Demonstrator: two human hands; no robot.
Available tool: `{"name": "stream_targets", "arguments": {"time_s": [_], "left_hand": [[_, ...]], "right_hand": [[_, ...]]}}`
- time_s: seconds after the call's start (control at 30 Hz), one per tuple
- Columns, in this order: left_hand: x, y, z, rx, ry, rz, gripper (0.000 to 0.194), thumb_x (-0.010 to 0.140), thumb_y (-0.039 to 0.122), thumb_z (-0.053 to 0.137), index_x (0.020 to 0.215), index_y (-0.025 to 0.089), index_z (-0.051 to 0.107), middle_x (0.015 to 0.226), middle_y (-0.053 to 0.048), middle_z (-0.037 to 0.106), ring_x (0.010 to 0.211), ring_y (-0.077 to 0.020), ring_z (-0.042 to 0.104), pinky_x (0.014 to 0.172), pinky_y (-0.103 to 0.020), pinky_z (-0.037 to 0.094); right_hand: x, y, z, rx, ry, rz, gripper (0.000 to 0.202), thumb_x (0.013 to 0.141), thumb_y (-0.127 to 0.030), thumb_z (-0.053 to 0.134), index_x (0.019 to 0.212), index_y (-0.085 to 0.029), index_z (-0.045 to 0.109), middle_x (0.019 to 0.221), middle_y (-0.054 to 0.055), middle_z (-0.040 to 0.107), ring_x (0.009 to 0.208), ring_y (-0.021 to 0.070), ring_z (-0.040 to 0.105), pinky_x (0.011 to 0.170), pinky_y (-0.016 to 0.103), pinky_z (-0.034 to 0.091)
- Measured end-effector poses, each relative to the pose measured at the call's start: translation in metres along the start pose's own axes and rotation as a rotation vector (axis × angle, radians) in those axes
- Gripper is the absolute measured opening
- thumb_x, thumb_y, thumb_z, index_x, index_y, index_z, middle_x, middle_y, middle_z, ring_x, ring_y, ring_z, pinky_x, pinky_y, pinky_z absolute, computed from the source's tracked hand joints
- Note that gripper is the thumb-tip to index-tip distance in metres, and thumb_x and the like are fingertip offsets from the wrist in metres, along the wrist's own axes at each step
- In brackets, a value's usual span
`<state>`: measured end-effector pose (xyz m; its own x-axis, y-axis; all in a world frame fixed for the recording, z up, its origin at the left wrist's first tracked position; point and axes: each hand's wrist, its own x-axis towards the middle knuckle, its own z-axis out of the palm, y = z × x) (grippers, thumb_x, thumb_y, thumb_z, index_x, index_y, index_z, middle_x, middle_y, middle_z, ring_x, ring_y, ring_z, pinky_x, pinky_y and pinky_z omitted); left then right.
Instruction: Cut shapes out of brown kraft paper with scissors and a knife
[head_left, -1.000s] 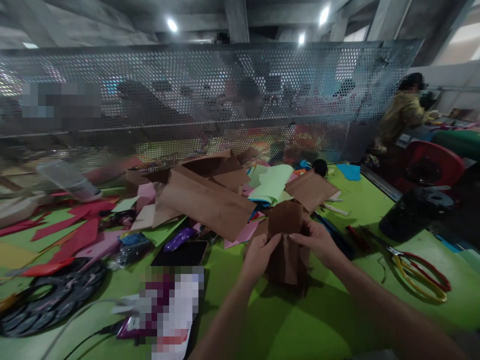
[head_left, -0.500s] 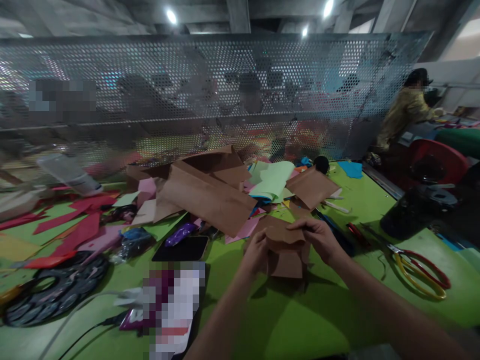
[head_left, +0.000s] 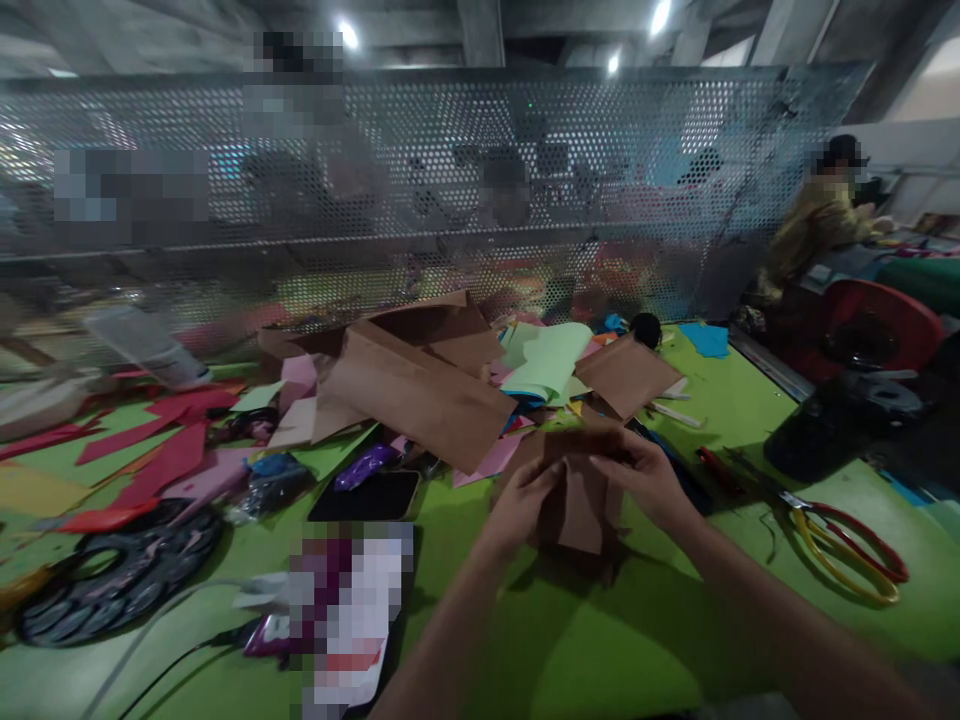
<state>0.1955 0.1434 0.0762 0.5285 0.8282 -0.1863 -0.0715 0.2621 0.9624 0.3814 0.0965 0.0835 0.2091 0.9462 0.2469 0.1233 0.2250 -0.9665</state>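
Both forearms are stretched forward from the lower edge of the view and angled inward over the green tabletop [head_left: 600,655], where a folded brown paper piece [head_left: 582,512] is held in front of the wearer, between the left hand [head_left: 523,500] and the right hand [head_left: 646,478]. The paper's left side is pinched by the left thumb and fingers, its upper right part by the right ones, with both thumbs laid on the near face and pointed toward each other. Most of the other fingertips are hidden behind the paper, its far side cannot be seen, and whether its lower end is rested on the table cannot be told. A flat item at the lower left is masked by pixelation. To the right, scissors [head_left: 846,560] with red and yellow handles are laid clear of the right forearm; to the left, a dark phone [head_left: 366,498] is partly covered by a purple bundle [head_left: 367,467]. Beyond the hands, the way is crowded by a large brown sheet [head_left: 420,395] and pale green paper [head_left: 553,360]. Farther back, the view is crossed by a perforated metal screen [head_left: 420,130], behind which shapes are blurred.
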Motion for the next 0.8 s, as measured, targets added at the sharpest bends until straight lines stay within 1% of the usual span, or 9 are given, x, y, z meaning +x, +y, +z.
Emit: {"name": "stream_targets", "arguments": {"time_s": [0.1, 0.17, 0.23, 0.4, 0.5, 0.57, 0.63, 0.7, 0.8], "left_hand": [[0.001, 0.001, -0.004, 0.159, -0.050, 0.048, 0.034, 0.079, 0.049, 0.067, 0.091, 0.017, 0.072, 0.093, -0.007, 0.074, 0.093, -0.0253, 0.065, 0.085, -0.032, 0.048], [0.003, 0.001, -0.007, 0.290, -0.065, 0.117, 0.033, 0.084, 0.048, 0.062, 0.087, 0.017, 0.071, 0.094, -0.007, 0.074, 0.095, -0.0262, 0.063, 0.085, -0.033, 0.048], [0.004, 0.000, -0.010, 0.337, -0.068, 0.146, 0.034, 0.086, 0.048, 0.059, 0.087, 0.016, 0.072, 0.093, -0.007, 0.073, 0.094, -0.0264, 0.064, 0.084, -0.033, 0.048], [0.006, -0.001, -0.011, 0.216, -0.045, 0.135, 0.038, 0.082, 0.042, 0.067, 0.110, 0.017, 0.072, 0.105, -0.008, 0.074, 0.098, -0.0266, 0.066, 0.084, -0.033, 0.050], [0.007, 0.000, -0.008, 0.147, -0.009, 0.139, 0.035, 0.079, 0.038, 0.069, 0.106, 0.016, 0.073, 0.103, -0.008, 0.075, 0.098, -0.0267, 0.067, 0.086, -0.034, 0.050], [0.007, 0.000, -0.007, 0.142, 0.009, 0.177, 0.029, 0.079, 0.034, 0.068, 0.103, 0.017, 0.074, 0.102, -0.007, 0.075, 0.099, -0.0265, 0.066, 0.090, -0.035, 0.050], [0.008, -0.001, -0.006, 0.116, 0.020, 0.212, 0.029, 0.080, 0.032, 0.067, 0.104, 0.018, 0.074, 0.104, -0.007, 0.075, 0.101, -0.0264, 0.065, 0.092, -0.036, 0.049], [0.009, -0.002, -0.006, 0.057, 0.046, 0.198, 0.031, 0.078, 0.035, 0.069, 0.104, 0.018, 0.074, 0.102, -0.007, 0.075, 0.098, -0.0257, 0.066, 0.090, -0.036, 0.050], [0.008, -0.003, -0.005, -0.045, 0.068, 0.137, 0.034, 0.073, 0.039, 0.076, 0.099, 0.018, 0.074, 0.095, -0.006, 0.074, 0.088, -0.0226, 0.066, 0.083, -0.032, 0.050]], "right_hand": [[0.002, 0.005, -0.001, 0.111, -0.022, 0.107, 0.033, 0.070, -0.038, 0.079, 0.097, -0.020, 0.074, 0.093, 0.005, 0.076, 0.085, 0.0249, 0.067, 0.076, 0.035, 0.054], [0.004, 0.007, -0.002, 0.154, -0.039, 0.157, 0.035, 0.068, -0.040, 0.082, 0.095, -0.019, 0.074, 0.094, 0.005, 0.076, 0.085, 0.0247, 0.067, 0.077, 0.035, 0.054], [0.004, 0.009, -0.002, 0.177, -0.066, 0.197, 0.037, 0.067, -0.042, 0.083, 0.094, -0.019, 0.073, 0.093, 0.005, 0.076, 0.083, 0.0243, 0.068, 0.076, 0.036, 0.055], [0.001, 0.012, 0.001, 0.164, -0.149, 0.245, 0.038, 0.072, -0.045, 0.080, 0.095, -0.017, 0.074, 0.090, 0.006, 0.076, 0.079, 0.0229, 0.067, 0.072, 0.034, 0.054], [-0.001, 0.010, 0.002, 0.134, -0.171, 0.223, 0.037, 0.073, -0.045, 0.079, 0.096, -0.017, 0.074, 0.092, 0.006, 0.076, 0.079, 0.0229, 0.067, 0.072, 0.033, 0.054], [-0.001, 0.008, 0.003, 0.126, -0.179, 0.224, 0.037, 0.072, -0.045, 0.079, 0.096, -0.017, 0.074, 0.092, 0.006, 0.076, 0.080, 0.0235, 0.068, 0.072, 0.033, 0.054], [-0.001, 0.006, 0.004, 0.160, -0.196, 0.231, 0.037, 0.070, -0.043, 0.082, 0.096, -0.018, 0.074, 0.094, 0.006, 0.076, 0.082, 0.0239, 0.068, 0.074, 0.034, 0.054], [-0.001, 0.005, 0.005, 0.221, -0.210, 0.241, 0.038, 0.067, -0.039, 0.084, 0.098, -0.019, 0.074, 0.095, 0.005, 0.076, 0.084, 0.0236, 0.069, 0.077, 0.034, 0.054], [-0.002, 0.003, 0.006, 0.269, -0.175, 0.241, 0.035, 0.065, -0.036, 0.084, 0.095, -0.021, 0.075, 0.092, 0.004, 0.076, 0.083, 0.0225, 0.068, 0.078, 0.034, 0.053]]}}
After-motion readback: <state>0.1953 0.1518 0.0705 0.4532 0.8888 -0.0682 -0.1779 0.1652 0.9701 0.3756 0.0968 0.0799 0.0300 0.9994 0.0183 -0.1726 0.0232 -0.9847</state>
